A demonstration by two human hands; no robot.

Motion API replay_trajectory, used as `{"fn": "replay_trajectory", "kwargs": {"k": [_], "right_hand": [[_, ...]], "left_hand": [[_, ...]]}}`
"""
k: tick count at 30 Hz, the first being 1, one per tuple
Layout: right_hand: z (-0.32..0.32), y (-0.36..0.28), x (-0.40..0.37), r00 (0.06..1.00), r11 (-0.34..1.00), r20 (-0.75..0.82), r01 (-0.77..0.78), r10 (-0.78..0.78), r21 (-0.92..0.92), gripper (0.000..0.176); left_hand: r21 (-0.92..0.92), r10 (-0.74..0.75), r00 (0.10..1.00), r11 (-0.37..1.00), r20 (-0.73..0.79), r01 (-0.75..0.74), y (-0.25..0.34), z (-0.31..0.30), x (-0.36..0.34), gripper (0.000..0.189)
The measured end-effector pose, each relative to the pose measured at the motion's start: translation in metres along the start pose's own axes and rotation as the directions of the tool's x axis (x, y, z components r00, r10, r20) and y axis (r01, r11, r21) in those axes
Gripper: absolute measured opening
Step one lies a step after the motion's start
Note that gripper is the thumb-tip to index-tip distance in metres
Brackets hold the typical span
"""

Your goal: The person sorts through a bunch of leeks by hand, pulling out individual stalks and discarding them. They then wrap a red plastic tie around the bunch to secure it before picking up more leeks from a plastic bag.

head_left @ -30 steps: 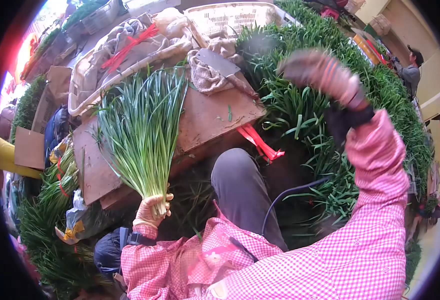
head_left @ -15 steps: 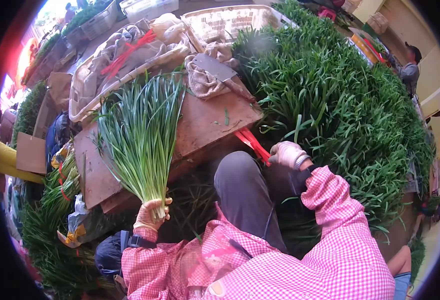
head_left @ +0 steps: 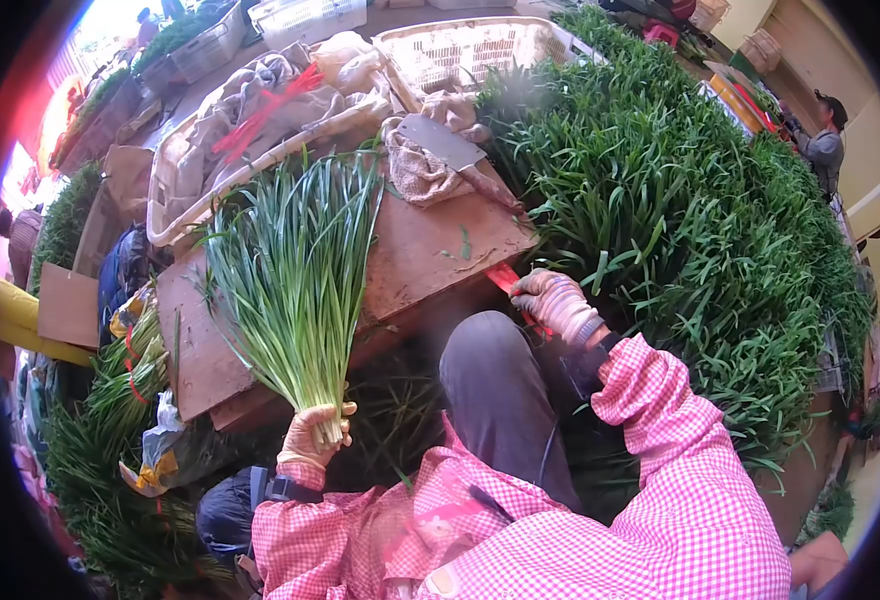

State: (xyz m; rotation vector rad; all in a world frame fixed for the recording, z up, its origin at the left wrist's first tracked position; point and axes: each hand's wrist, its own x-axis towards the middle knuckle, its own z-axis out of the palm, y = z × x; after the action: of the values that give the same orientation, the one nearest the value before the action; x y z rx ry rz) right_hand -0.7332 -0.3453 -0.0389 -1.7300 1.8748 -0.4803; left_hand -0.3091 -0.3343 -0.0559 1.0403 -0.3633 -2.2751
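The heap of greens [head_left: 700, 230] is the largest thing here, spreading to the right of the right hand [head_left: 555, 303] and well beyond it. Next comes the wooden surface [head_left: 440, 238], which lies ahead of both hands, its near right corner just beside the right hand's fingers.

The bunch of greens [head_left: 305, 280] is in the left hand [head_left: 318, 432], its leaves fanning forward and away from that hand over the surface. It should be light for its bulk: limp and easily bruised toward the leaf tips, firmer at the pale stems, perhaps slippery if damp. The stem end, where the left hand has it, looks the best place to take hold; a grip among the leaves would likely crush or scatter them.

Smaller are the red strips [head_left: 501, 274] at the right hand's fingertips, beside the surface's edge (probably thin, supple and nearly weightless, so best pinched a few at a time).

The left hand is low, its forearm coming up from below, fingers wrapped around the stems and closed. The right hand reaches forward past the raised knee, elbow bent and back of the hand uppermost, fingers curled down and apparently pinching the strips; the thumb's exact contact cannot be made out.
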Motion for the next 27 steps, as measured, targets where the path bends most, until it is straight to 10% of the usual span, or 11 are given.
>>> {"fn": "replay_trajectory", "kwargs": {"k": [11, 18, 27], "right_hand": [[-0.015, -0.043, -0.005, 0.972, 0.971, -0.044, -0.233, 0.231, -0.056, 0.034], [0.001, 0.014, -0.01, 0.978, 0.869, -0.012, -0.181, 0.21, 0.46, 0.019], [-0.011, -0.007, -0.018, 0.951, 0.707, -0.005, -0.225, 0.308, 0.67, 0.034]], "left_hand": [[-0.025, 0.006, 1.0, 1.0, 0.01, -0.006, -0.001, -0.005, 0.001, 0.057], [0.005, -0.006, 1.0, 1.0, -0.005, 0.006, 0.0, -0.001, 0.001, 0.056], [-0.019, -0.007, 1.0, 1.0, 0.011, 0.007, -0.001, -0.003, 0.001, 0.056]]}}
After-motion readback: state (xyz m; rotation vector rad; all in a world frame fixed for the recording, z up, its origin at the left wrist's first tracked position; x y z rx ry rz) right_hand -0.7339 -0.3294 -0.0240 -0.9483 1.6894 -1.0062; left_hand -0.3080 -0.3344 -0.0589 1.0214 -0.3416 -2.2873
